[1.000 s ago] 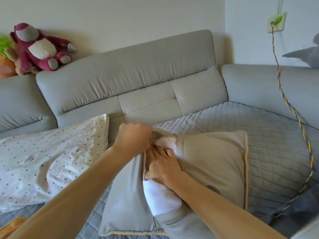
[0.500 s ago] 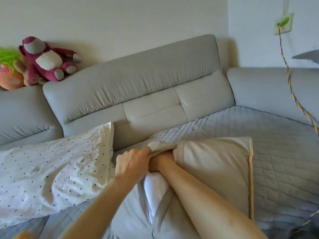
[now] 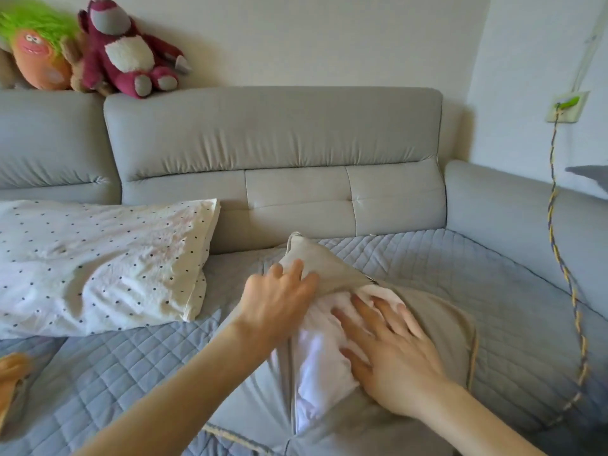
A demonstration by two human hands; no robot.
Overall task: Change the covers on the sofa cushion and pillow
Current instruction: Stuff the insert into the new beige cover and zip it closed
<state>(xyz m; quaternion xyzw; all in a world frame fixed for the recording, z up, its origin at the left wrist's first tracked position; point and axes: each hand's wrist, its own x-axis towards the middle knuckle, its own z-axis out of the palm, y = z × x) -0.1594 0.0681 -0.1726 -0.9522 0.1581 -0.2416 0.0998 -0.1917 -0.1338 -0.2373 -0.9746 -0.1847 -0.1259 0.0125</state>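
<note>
at the lower centre of the frame, the right hand (image 3: 391,350) lies flat with its fingers spread on the white inner pad (image 3: 319,366) of the sofa cushion, its fingertips reaching toward the edge of the opening in the cover. just to its left, the left hand (image 3: 279,304) rests with fairly straight fingers on the loose flap of the beige cushion cover (image 3: 437,324), which stands up in a point toward the backrest; its thumb is hidden, so whether it pinches the cloth cannot be told. the white pad shows through the open seam between the two hands, with the rest of it inside the cover, whose right edge carries a yellow piping. the cushion lies on the blue-grey quilted seat pad (image 3: 460,268) of a grey corner sofa (image 3: 273,133). at the left of the frame, a pillow (image 3: 98,264) in a white cover with dark dots lies on the same seat, apart from the cushion. in the upper left, a maroon plush bear (image 3: 128,51) and an orange plush toy with green hair (image 3: 36,47) sit on top of the backrest. at the right, a braided yellow and blue cable (image 3: 556,225) hangs from a wall socket (image 3: 567,106) down to the seat.
</note>
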